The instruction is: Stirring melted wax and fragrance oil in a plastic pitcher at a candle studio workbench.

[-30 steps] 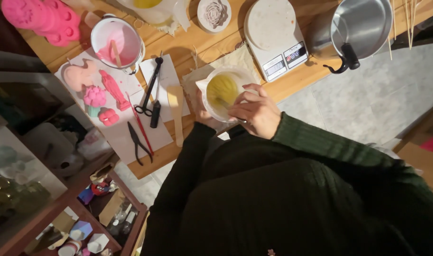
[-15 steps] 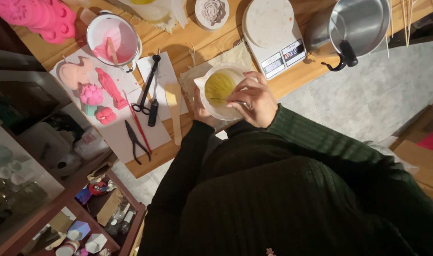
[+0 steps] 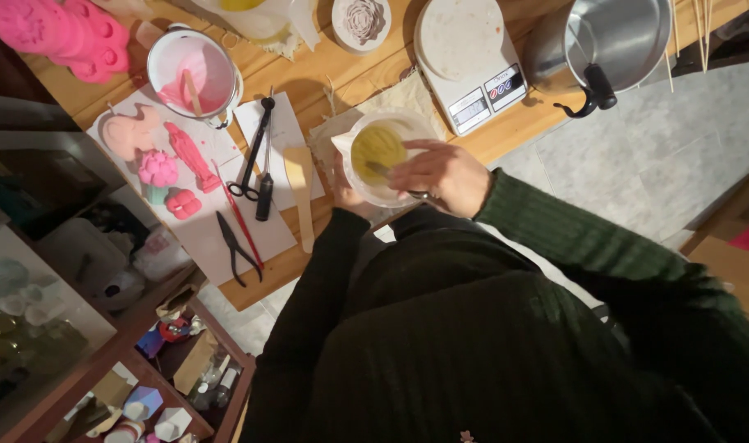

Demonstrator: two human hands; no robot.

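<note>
A white pouring jug (image 3: 354,141) with yellow liquid (image 3: 376,144) inside stands on the wooden table (image 3: 333,66) right in front of me. My right hand (image 3: 442,174) hovers over its rim, fingers closed on a thin metal stirrer (image 3: 380,169) that dips into the liquid. My left hand (image 3: 340,182) wraps the jug's near side; most of it is hidden behind the jug and my dark sleeve.
A white kitchen scale (image 3: 464,57) and a steel pot (image 3: 608,41) lie right of the jug. Left are a wooden spatula (image 3: 300,197), scissors (image 3: 251,160), pliers (image 3: 235,246), pink moulded figures (image 3: 173,164), a pot of pink liquid (image 3: 192,74) and pink moulds (image 3: 58,33). Shelves (image 3: 144,369) stand below.
My right hand has shifted over the jug's rim with the stirrer. The view has drifted slightly, so the table's things sit a little lower in frame.
</note>
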